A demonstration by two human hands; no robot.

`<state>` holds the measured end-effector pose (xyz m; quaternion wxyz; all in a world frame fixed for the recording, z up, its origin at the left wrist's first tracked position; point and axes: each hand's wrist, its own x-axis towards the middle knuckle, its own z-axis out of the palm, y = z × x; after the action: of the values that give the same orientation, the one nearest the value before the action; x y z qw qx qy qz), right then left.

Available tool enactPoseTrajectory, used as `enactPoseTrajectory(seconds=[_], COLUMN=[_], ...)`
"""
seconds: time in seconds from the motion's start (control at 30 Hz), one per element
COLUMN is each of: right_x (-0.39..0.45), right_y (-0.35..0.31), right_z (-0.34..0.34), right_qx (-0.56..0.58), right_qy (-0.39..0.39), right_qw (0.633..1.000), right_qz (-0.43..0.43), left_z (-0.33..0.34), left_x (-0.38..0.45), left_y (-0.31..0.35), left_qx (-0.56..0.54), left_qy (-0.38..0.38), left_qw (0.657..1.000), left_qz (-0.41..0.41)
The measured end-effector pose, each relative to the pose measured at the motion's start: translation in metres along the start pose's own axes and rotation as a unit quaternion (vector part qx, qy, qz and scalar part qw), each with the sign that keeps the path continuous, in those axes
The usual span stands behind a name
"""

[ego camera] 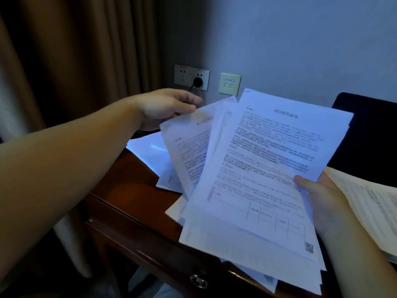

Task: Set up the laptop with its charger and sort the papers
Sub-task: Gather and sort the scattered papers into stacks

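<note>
Fanned white printed papers [253, 168] held over the dark wooden desk [129, 190].
Right hand [318, 196] grip pinches their right edge; left hand [165, 106] grip pinches one sheet's top corner.

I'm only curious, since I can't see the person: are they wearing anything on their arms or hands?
Nothing shows. The left hand and right hand are bare, with no gloves, rings or watch in view. Both forearms are bare as far as the picture's edge, with no sleeve or cuff in sight. The dim bluish light may hide small details.
</note>
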<state>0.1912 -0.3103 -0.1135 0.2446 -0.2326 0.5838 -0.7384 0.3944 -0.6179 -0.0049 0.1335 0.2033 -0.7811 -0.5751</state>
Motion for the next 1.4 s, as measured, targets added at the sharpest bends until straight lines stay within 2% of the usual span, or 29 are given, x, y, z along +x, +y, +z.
enactPoseTrajectory(seconds=[0.13, 0.27, 0.4, 0.53, 0.8, 0.97, 1.13, 1.23, 1.4], right_x=[0.0, 0.0, -0.003, -0.005, -0.008, -0.013, -0.013, -0.014, -0.012], right_y=[-0.002, -0.001, -0.001, 0.0, -0.012, -0.011, -0.011, -0.01, -0.01], right_z=[0.003, 0.002, 0.004, 0.005, -0.001, 0.004, 0.004, 0.008, 0.008], right_qx=[0.015, 0.043, 0.054, 0.069, 0.018, 0.008, -0.001, -0.004, 0.023], right_qy=[0.043, 0.069, 0.05, 0.027, -0.035, -0.055, -0.054, -0.04, -0.008], right_qw=[0.999, 0.996, 0.997, 0.997, 0.999, 0.998, 0.998, 0.999, 1.0], right_qz=[-0.022, -0.026, -0.032, -0.027, 0.008, 0.032, 0.036, 0.026, -0.005], left_z=[0.006, 0.043, 0.083, 0.104, 0.078, 0.056, 0.065, 0.079, 0.099], left_x=[-0.007, -0.011, -0.017, -0.02, -0.006, -0.005, -0.009, -0.009, -0.007], left_y=[-0.028, -0.052, -0.062, -0.058, -0.051, -0.051, -0.041, -0.036, -0.037], left_qx=[-0.1, -0.22, -0.239, -0.238, -0.222, -0.181, -0.177, -0.182, -0.246], left_qy=[0.052, 0.105, 0.09, 0.069, 0.104, -0.008, -0.075, -0.054, 0.04], left_qw=[0.994, 0.97, 0.965, 0.967, 0.969, 0.983, 0.981, 0.981, 0.968], left_qz=[0.004, -0.017, -0.066, -0.05, -0.032, -0.03, -0.028, -0.035, -0.036])
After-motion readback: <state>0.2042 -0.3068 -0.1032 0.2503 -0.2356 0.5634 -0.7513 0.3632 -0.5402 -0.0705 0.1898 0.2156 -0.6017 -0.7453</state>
